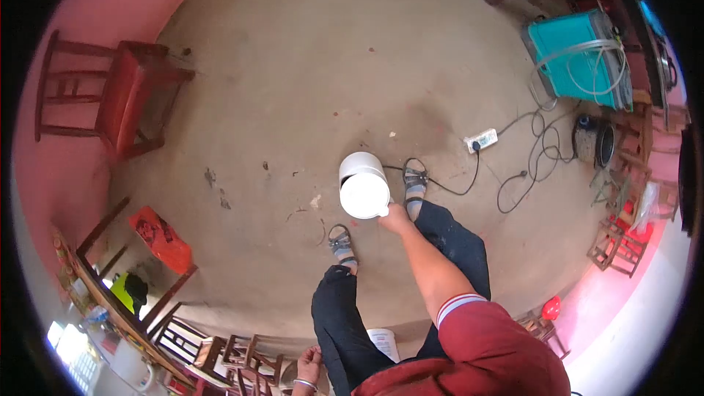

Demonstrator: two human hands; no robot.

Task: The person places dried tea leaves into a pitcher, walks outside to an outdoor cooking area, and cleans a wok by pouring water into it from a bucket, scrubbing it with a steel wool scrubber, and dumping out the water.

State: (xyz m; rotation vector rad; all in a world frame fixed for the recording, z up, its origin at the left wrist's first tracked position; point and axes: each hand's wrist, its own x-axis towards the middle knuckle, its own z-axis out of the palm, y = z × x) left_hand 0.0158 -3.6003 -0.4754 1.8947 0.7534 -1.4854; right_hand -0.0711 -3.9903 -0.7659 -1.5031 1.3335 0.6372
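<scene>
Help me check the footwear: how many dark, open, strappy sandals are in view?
2: the left sandal, below-left of the white cylindrical container, and the right sandal, to its right. Others may be hidden.

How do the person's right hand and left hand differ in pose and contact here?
The right hand reaches forward, ahead of the knees; the left hand is low beside the left leg. The right hand's grip is at the edge of the round white piece; the left is apart from it. The left wrist wears a bracelet; the right shows none. Both are ungloved.
</scene>
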